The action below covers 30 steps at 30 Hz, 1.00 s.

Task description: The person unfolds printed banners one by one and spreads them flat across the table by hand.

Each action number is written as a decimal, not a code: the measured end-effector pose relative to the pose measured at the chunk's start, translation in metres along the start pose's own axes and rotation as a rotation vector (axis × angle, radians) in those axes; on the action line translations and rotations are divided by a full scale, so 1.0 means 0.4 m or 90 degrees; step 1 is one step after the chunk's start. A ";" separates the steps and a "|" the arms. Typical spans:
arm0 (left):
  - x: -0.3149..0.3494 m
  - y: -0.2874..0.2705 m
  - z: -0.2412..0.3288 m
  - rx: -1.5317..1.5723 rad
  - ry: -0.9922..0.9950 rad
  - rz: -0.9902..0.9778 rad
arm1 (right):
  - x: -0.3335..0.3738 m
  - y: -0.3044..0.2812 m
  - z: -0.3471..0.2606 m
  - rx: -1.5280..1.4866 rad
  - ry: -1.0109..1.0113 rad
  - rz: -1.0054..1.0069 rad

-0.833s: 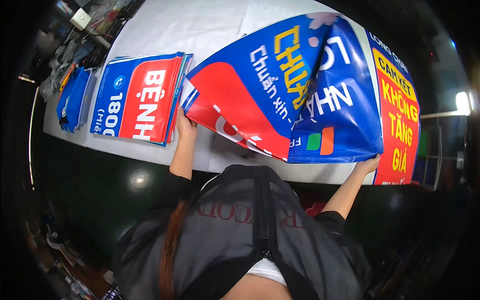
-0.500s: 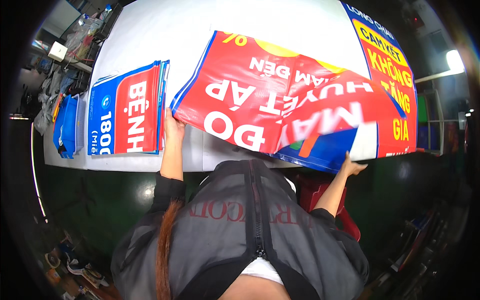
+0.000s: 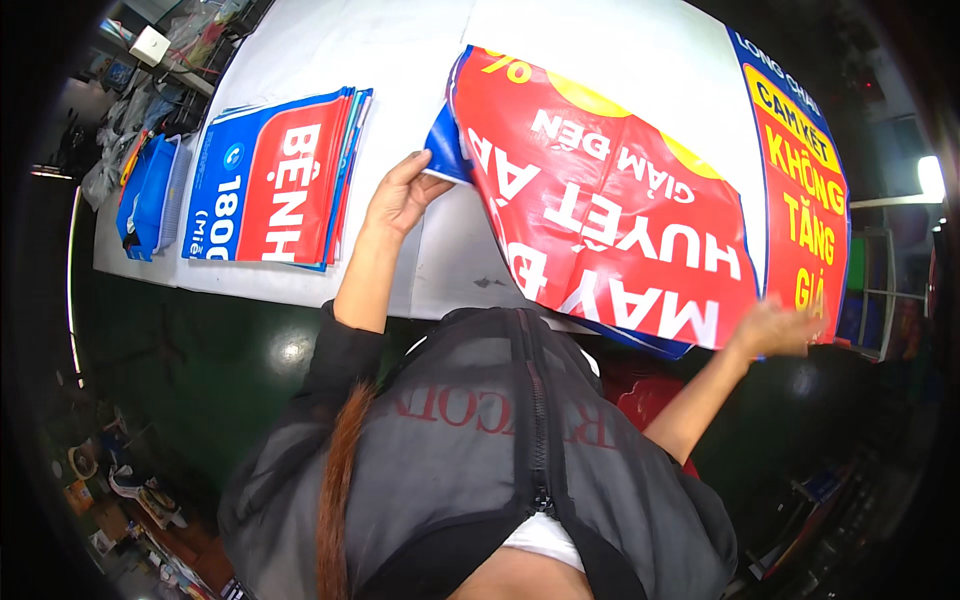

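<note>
A large glossy red banner [image 3: 640,215] with upside-down white lettering, yellow shapes and blue edging lies over the near part of the white table. My left hand [image 3: 402,195] pinches its folded-over blue left corner between thumb and fingers, raised a little above the tabletop. My right hand [image 3: 775,328] is at the banner's near right corner; its fingers are smeared by motion, and their grip cannot be made out. Blue material peeks out beneath the banner's near edge, which hangs over the table's front.
A stack of folded blue and red banners [image 3: 275,180] sits at the left. Beyond it are a blue basket [image 3: 150,195] and clutter. Another blue, red and yellow banner [image 3: 800,190] spreads along the right side of the white table [image 3: 360,40]. A dark red stool [image 3: 645,395] stands below the edge.
The banner's raised right part has come down flatter, covering most of the blue underside. My left hand has moved up and right with its corner, which is now folded; my right hand has shifted right.
</note>
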State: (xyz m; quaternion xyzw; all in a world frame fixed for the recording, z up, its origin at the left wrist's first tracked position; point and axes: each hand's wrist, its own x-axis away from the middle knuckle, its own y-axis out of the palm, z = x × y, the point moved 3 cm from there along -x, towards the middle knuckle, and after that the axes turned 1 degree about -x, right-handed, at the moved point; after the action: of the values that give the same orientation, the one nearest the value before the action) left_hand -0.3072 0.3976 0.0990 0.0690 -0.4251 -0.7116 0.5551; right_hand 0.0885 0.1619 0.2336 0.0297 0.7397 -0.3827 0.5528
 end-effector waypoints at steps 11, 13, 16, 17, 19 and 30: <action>0.012 -0.100 0.071 -0.442 0.233 0.233 | 0.157 0.331 -0.449 -0.622 0.202 -0.619; 0.008 -0.293 0.124 -0.652 0.226 0.373 | -0.005 0.401 -0.322 -0.498 0.243 -0.562; -0.003 -0.453 0.154 -0.877 0.306 0.452 | -0.288 0.327 -0.134 -0.410 0.068 -0.163; -0.009 -0.508 0.165 -0.859 0.342 0.494 | -0.373 0.265 -0.090 -0.372 0.029 -0.102; -0.051 -0.430 0.177 -0.615 0.220 0.506 | -0.485 0.109 0.034 -0.289 0.085 -0.022; -0.700 0.192 0.294 -0.326 0.217 -0.019 | -0.391 0.345 1.119 -0.747 0.562 -0.208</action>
State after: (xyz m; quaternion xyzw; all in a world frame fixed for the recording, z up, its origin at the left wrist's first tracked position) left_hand -0.2133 0.6956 0.1208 0.0512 -0.1320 -0.7816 0.6074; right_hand 0.5692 0.0504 0.2487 -0.2291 0.9701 0.0447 0.0664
